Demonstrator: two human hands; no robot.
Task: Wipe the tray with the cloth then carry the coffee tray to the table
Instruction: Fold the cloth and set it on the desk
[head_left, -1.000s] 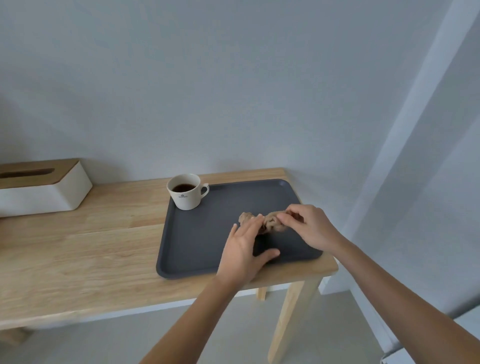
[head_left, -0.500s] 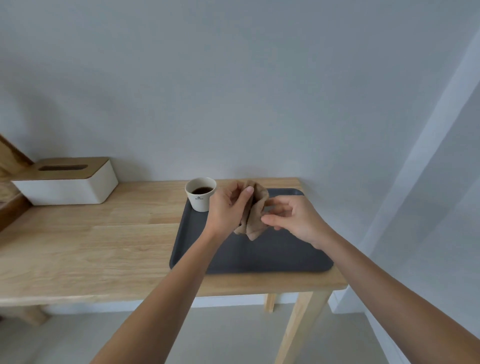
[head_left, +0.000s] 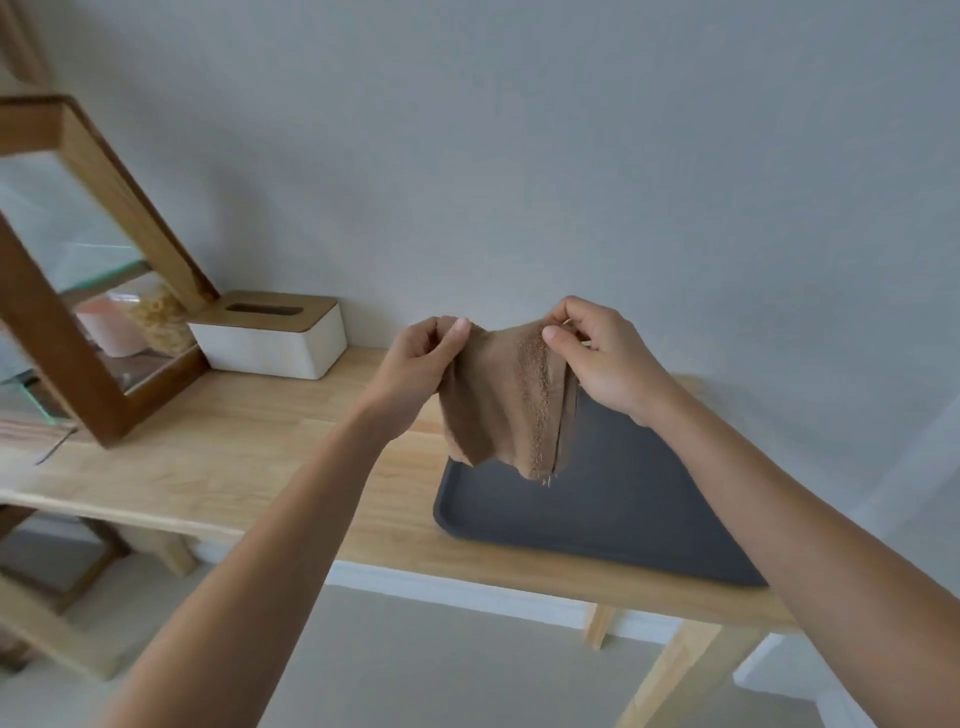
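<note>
A brown cloth (head_left: 511, 400) hangs spread in the air above the dark grey tray (head_left: 613, 509). My left hand (head_left: 421, 369) pinches its upper left corner and my right hand (head_left: 602, 353) pinches its upper right corner. The tray lies flat on the right end of the wooden side table (head_left: 249, 462). The coffee cup is hidden behind the cloth and my hands.
A white tissue box with a wooden lid (head_left: 270, 335) stands at the back of the table. A wooden-framed glass cabinet (head_left: 78, 280) leans in at the left. A grey wall (head_left: 519, 156) rises behind, and the floor lies below the table's front edge.
Both hands lifted the bunched cloth off the tray and pulled it open between them. The view swung left, bringing the cabinet into sight; the cup went out of sight behind the cloth.
</note>
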